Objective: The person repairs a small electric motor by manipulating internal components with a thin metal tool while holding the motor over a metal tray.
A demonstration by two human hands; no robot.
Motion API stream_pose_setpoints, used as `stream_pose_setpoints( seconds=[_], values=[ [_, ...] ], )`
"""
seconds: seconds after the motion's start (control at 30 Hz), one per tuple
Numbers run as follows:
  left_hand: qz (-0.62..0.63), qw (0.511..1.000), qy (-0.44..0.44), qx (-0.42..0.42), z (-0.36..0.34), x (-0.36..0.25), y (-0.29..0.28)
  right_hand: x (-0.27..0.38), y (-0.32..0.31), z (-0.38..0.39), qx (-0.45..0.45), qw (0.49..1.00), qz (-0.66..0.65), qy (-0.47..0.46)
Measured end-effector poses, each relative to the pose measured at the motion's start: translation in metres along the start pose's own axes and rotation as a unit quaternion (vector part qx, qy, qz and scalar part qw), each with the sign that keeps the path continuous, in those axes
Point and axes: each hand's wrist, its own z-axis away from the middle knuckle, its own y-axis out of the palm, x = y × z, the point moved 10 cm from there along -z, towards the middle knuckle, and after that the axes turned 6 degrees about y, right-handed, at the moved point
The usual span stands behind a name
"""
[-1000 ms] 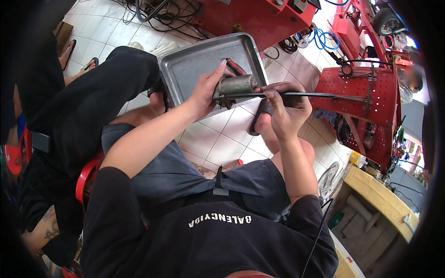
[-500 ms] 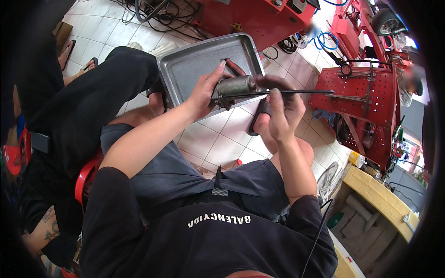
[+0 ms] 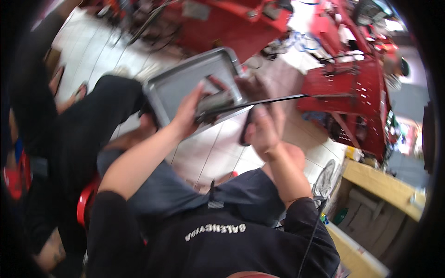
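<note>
A greyish-green metal cylinder, like a small motor, is held over the tray by my left hand, its fingers wrapped round the near-left end. Along the cylinder's near side runs a long thin dark rod, pointing out to the right. My right hand grips around this rod just past the cylinder, thumb on the near side and blurred fingers beyond. Beneath lies a shallow metal tray. A reddish, handle-like piece shows beyond the cylinder, too blurred to name.
Another person's dark-trousered leg is close on my left, by a red chair. Red machinery stands beyond the tray, with a perforated red stand to the right. A yellow-edged workbench lies at the lower right.
The whole view has shifted and blurred, so the tray and hands appear farther left. The rod's far end now tilts upward in the picture. Both hands keep their places on cylinder and rod.
</note>
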Motion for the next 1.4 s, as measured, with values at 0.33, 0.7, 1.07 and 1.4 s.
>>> stream_pose_setpoints(
  seconds=[0.33,0.7,1.07,1.4],
  values=[
    [-0.019,0.998,0.046,0.029,0.001,0.000,0.010,0.018,-0.012,0.002,0.001,0.957,0.274,-0.093],
    [0.020,0.999,0.025,0.037,0.003,-0.007,-0.007,-0.002,0.005,0.001,-0.033,0.980,0.185,-0.070],
    [0.005,0.997,0.060,0.047,0.005,-0.027,-0.001,-0.005,0.021,-0.001,0.014,0.998,0.046,-0.048],
    [0.032,0.997,0.071,0.014,0.005,-0.027,-0.006,-0.003,0.020,-0.006,0.003,0.990,0.122,-0.070]
  ],
)
